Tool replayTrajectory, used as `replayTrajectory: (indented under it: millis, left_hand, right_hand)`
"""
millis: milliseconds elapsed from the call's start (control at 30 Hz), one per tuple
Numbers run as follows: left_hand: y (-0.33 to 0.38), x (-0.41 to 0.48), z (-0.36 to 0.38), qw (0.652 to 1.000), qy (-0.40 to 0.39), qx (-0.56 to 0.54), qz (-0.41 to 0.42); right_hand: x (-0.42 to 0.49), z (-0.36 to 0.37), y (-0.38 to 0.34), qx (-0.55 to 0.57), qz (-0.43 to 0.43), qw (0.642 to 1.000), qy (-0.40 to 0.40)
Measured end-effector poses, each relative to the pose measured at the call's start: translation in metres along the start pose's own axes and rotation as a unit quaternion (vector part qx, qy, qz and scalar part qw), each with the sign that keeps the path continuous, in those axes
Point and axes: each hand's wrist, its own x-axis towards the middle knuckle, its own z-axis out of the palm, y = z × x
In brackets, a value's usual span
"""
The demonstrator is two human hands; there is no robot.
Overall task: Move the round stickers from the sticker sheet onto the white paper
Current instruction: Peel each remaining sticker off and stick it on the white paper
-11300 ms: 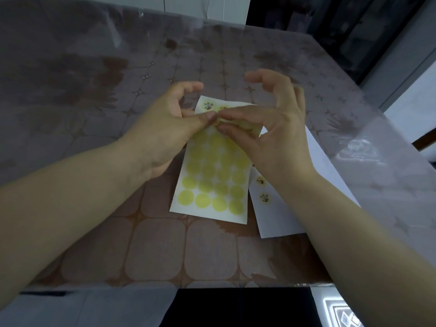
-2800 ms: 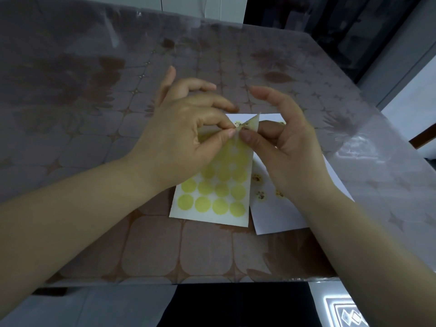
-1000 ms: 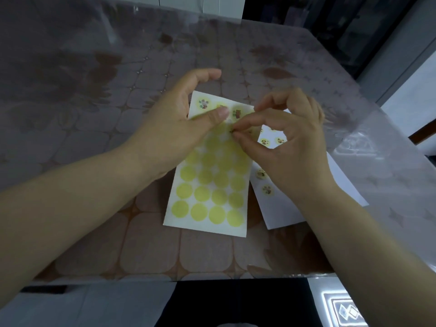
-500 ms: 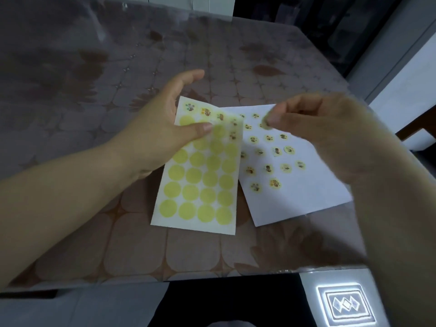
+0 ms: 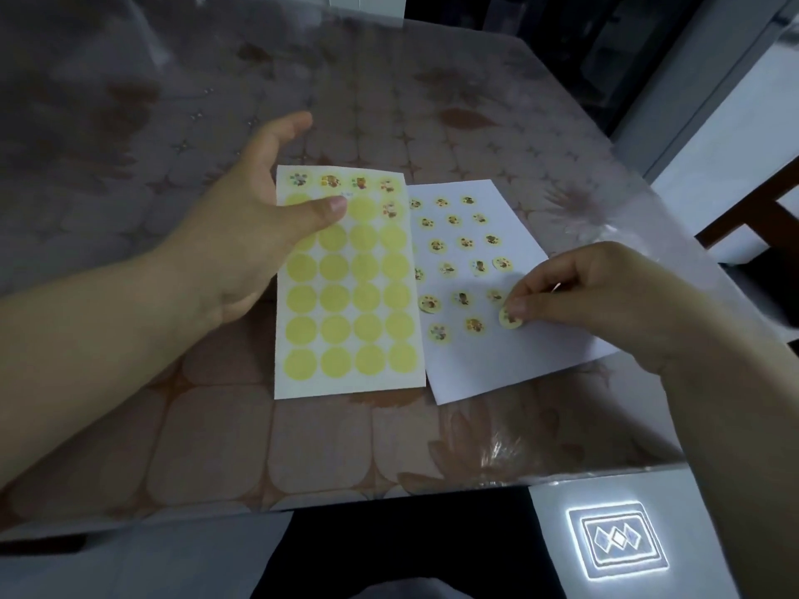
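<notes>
The sticker sheet [image 5: 350,296] lies on the table, mostly bare yellow circles, with several picture stickers left along its top. My left hand [image 5: 250,227] grips its upper left edge, thumb on top. The white paper [image 5: 519,356] lies to its right, its left edge tucked under the sheet, and carries several round stickers. My right hand [image 5: 605,291] pinches one round sticker [image 5: 509,318] and holds it against the paper near the lower right of the stuck group.
The table [image 5: 216,434] has a patterned brown cloth under clear plastic. Its front edge runs just below the papers, its right edge close to the paper's far corner. A dark chair [image 5: 765,218] stands at the right. A lit floor pattern [image 5: 618,540] shows below.
My right hand peeled a sticker from the top of the sheet, carried it right and down, and now sets it on the white paper. My left hand stayed on the sheet.
</notes>
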Motion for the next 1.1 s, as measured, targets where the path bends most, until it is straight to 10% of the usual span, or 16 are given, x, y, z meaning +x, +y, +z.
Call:
replayTrajectory:
  millis: [633,967,1100]
  left_hand:
    - [0.006,-0.006,0.003,1.0,-0.022,-0.006,-0.003]
    - [0.002,-0.004,0.0,0.999,-0.009,-0.049,0.003]
    - [-0.001,-0.005,-0.002,0.978,-0.008,0.187,0.09]
  right_hand:
    - [0.014,-0.008,-0.02,-0.142,-0.006,0.989,-0.037]
    - [0.027,0.042,-0.063,0.176,-0.169,0.969,0.036]
    - [0.025,0.051,-0.056,0.234,-0.192,0.953,0.016]
